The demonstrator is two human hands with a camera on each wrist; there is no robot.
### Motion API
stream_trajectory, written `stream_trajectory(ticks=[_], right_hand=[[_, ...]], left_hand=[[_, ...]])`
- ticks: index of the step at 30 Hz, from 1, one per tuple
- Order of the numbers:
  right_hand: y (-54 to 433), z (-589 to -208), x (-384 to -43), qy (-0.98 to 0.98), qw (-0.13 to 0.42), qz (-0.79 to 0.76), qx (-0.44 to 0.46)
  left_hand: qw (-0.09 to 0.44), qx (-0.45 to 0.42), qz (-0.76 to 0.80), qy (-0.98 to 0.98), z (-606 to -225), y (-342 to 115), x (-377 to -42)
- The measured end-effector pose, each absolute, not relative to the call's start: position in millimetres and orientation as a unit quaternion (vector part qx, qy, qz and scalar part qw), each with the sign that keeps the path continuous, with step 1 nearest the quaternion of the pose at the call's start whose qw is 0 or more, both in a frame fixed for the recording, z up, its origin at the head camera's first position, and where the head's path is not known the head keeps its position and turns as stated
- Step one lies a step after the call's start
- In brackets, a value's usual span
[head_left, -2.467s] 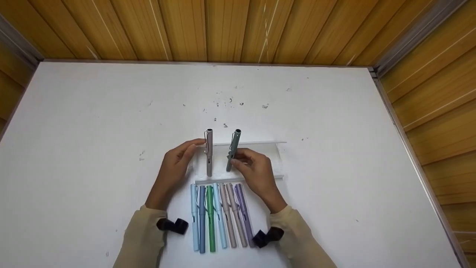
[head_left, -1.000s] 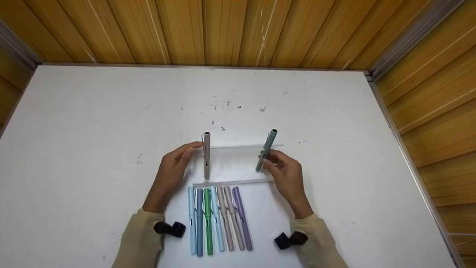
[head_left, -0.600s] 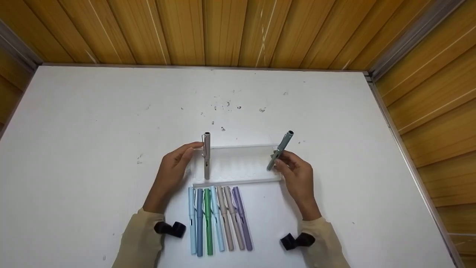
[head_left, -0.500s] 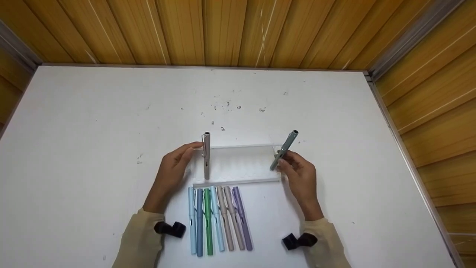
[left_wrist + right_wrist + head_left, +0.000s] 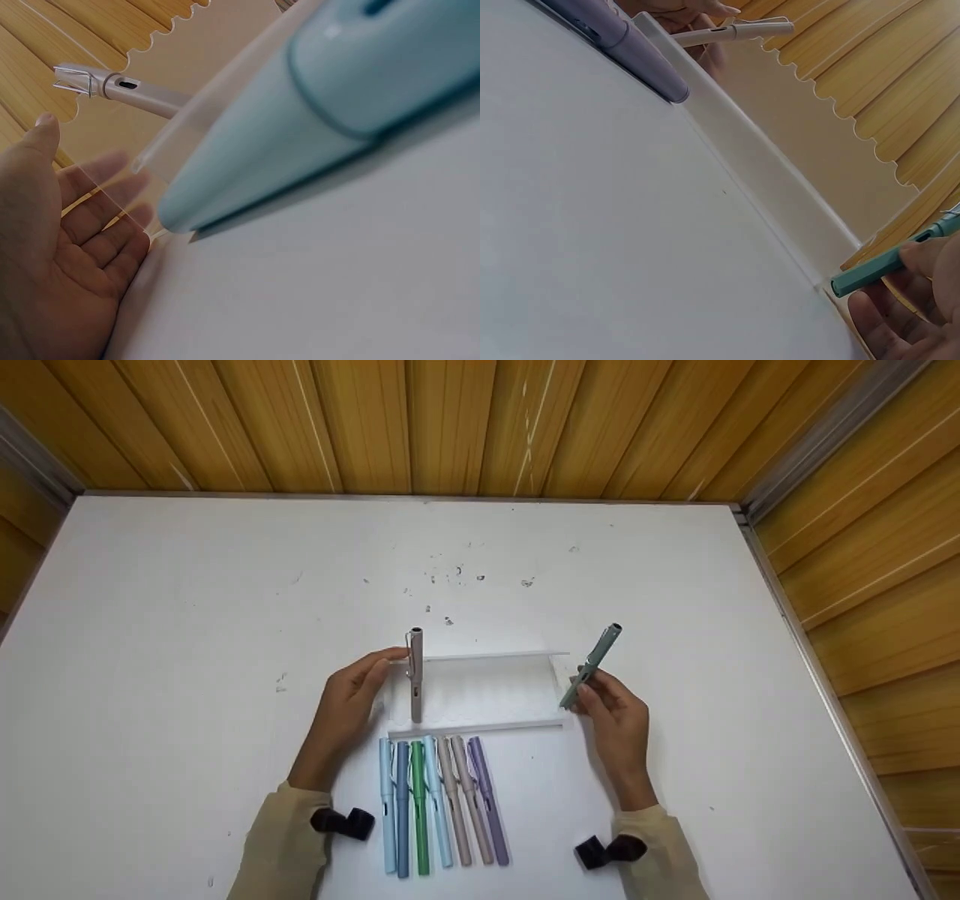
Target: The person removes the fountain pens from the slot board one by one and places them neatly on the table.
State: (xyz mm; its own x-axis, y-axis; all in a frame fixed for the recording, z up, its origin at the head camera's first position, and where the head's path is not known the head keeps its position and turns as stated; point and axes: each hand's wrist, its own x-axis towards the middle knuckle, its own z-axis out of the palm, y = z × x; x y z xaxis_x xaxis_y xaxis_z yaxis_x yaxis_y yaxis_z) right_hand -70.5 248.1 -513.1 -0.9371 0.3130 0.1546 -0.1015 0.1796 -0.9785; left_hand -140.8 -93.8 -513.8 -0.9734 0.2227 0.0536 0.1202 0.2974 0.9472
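A clear, scalloped-edge pen stand [image 5: 487,686] stands on the table. In its left end leans a capped greyish-pink pen [image 5: 416,675], with the rest of the stand bare. My left hand [image 5: 351,690] is at that end; in the left wrist view its fingers [image 5: 101,251] lie fairly straight against the clear panel, the thumb apart. Past the stand's right end, my right hand [image 5: 619,720] pinches a dark green pen [image 5: 596,656] between thumb and fingers, cap up and tilted right. The right wrist view shows the green pen's lower end [image 5: 855,277] beside the stand's corner.
In front of the stand lies a row of capped pens: light blue [image 5: 387,802], slate blue [image 5: 403,810], green [image 5: 420,810], another light blue, two greyish-pink and a purple [image 5: 489,802]. The white table [image 5: 225,585] has dark marks and meets wood-patterned walls [image 5: 450,427].
My right hand has carried the green pen rightward from over the stand's middle to just past its right end, tilting it further right. The left hand and the greyish-pink pen stay put.
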Motion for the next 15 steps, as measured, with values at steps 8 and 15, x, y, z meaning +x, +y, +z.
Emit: stream_trajectory(ticks=[8,15], right_hand=[[251.9,-513.6,-63.8,-0.749,0.159,0.637,-0.087],[253.5,-513.7,-53.6,-0.753,0.154,0.63,-0.112]], left_hand=[[0.042,0.108,0.584,0.803,-514.7,-93.6,-140.4],[0.046,0.11,0.586,0.801,-513.7,-94.4,-140.9]])
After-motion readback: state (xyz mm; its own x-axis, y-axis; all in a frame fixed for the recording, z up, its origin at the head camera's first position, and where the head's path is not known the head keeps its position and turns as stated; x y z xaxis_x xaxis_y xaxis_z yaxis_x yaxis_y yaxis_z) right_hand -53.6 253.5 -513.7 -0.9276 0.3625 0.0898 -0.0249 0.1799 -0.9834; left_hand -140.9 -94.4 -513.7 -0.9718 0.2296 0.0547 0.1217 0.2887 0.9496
